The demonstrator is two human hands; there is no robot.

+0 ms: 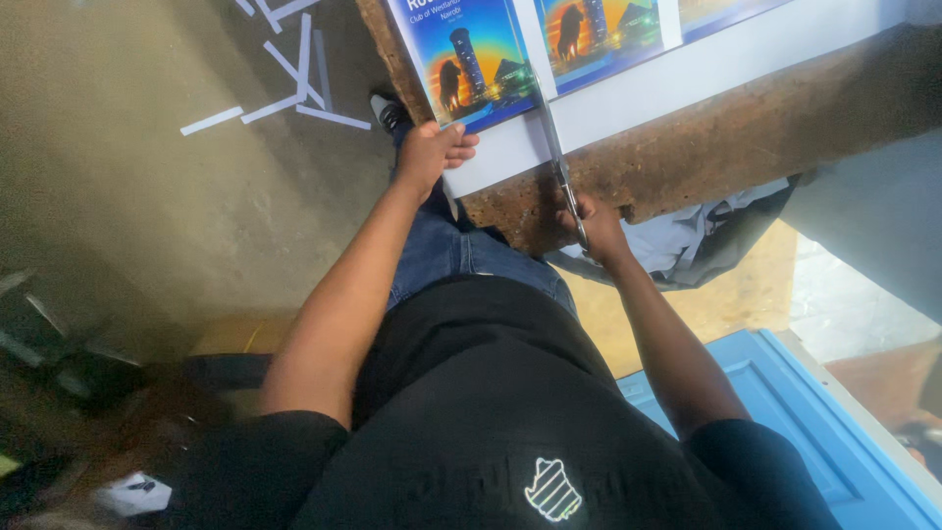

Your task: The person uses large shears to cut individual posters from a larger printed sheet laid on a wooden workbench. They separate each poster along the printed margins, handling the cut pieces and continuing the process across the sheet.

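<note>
On the table [746, 137], our left hand [432, 149] presses flat, fingers apart, on the printed sheet [628, 69], our right hand [596, 228] clamped on scissors [551, 137], paper strips [294, 74] on the floor left of the table.

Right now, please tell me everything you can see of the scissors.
The scissors look like metal, with long, slim, grey blades. They lie along the white gap between two blue printed pictures on a large white sheet, tips pointing away from the person. The handles are hidden inside the right hand, which grips them at the edge of the worn brown table. The left hand presses the sheet down beside them and does not touch them.
</note>
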